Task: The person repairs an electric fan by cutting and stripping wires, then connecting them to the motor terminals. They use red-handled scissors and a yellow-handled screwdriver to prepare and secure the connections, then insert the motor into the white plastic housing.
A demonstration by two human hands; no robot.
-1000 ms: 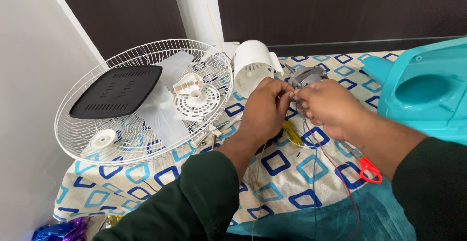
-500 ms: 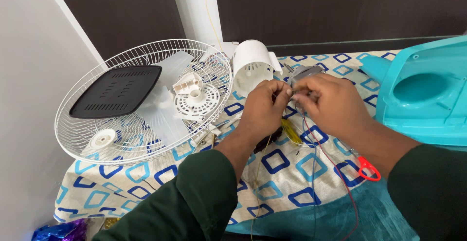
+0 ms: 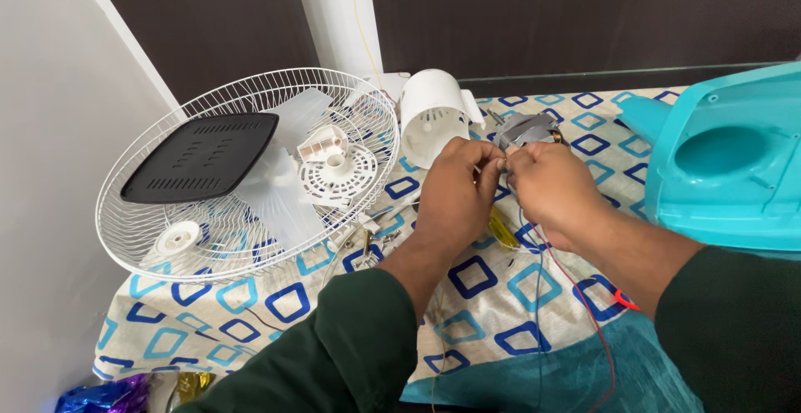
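Note:
My left hand (image 3: pixel 455 192) and my right hand (image 3: pixel 551 188) meet fingertip to fingertip over the patterned cloth, pinching thin wires (image 3: pixel 501 163) between them. The wires run from a grey metal fan motor (image 3: pixel 526 128) lying just beyond my fingers. A red wire (image 3: pixel 584 300) trails down toward me under my right wrist. What exactly sits between the fingertips is too small to make out. Both forearms wear dark green sleeves.
A white fan guard (image 3: pixel 242 171) holding a black panel (image 3: pixel 200 156), clear blades and a round white part lies at left. A white motor cover (image 3: pixel 430 113) stands behind my left hand. A turquoise plastic housing (image 3: pixel 734 163) fills the right. A yellow-handled tool (image 3: pixel 501 229) lies under my hands.
Both hands stay together at the motor wires; the fingers shift slightly as they work the wire ends. Nothing else has moved.

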